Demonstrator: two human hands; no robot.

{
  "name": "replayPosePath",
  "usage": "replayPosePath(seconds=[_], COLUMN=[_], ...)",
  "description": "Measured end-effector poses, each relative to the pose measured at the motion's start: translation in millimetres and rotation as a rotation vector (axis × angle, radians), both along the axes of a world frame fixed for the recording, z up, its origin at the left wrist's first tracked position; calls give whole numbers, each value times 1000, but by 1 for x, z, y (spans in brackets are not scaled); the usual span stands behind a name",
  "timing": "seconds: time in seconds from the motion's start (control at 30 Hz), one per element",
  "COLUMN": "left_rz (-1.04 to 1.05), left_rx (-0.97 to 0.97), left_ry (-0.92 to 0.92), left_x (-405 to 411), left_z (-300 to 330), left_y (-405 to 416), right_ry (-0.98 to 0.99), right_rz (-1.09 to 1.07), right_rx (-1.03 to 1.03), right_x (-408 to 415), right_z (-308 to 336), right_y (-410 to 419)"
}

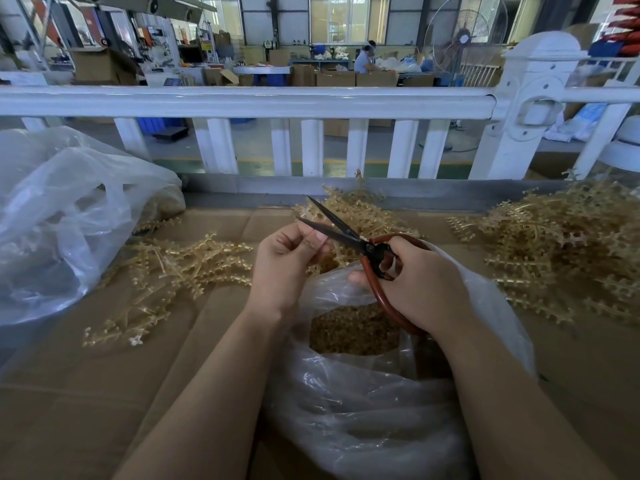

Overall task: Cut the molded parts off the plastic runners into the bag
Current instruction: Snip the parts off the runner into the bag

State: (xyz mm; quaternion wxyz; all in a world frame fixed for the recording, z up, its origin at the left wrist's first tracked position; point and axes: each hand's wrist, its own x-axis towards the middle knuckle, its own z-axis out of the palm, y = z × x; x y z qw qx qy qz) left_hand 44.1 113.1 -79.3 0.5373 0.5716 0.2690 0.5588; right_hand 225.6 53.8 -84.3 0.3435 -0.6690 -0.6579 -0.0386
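Fingers (313, 239) of the left hand (287, 261) pinch a light, springy runner (317, 266), hardly visible, between the open blades of the scissors (349, 233) the right hand (420, 282) grips; hold by the stem, above the bag (363, 410).

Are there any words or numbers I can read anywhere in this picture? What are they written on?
None can be read.
The green sign and yellow label on the far machines: too small and blurred.
The scissors, bag and cardboard show no writing.
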Motion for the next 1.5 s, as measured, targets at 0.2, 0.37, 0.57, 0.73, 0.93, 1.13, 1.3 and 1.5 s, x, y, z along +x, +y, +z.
replayPosePath(seconds=[0.2, 0.37, 0.57, 0.73, 0.93, 1.13, 1.3, 1.5], left_rz=[-62, -99, -111, -132, -140, -149, -154, -110], left_rx=[-87, -154, -177, -187, -180, -170, -149, -114], left_ry=[-66, -87, -79, -65, -87, -80, -70, -99], left_x=[0, -1, -3, -2, -2, -3, -3, -2], left_z=[7, 9, 12, 13, 13, 11, 9, 7], left_y=[-5, -7, -8, -10, -10, -8, -8, -5], right_ry=[-8, -35, -51, -45, -78, -87, -71, -55], right_rz=[7, -13, 2, -8, -22, 0, 12, 10], right_rx=[9, 48, 82, 128, 140, 185, 168, 147], right_x=[1, -1, -2, -3, -3, -2, -1, -3], right_z=[-1, 0, -1, -1, -1, -2, -3, -1], right_y=[1, 1, 3, 2, 2, 1, 1, 1])
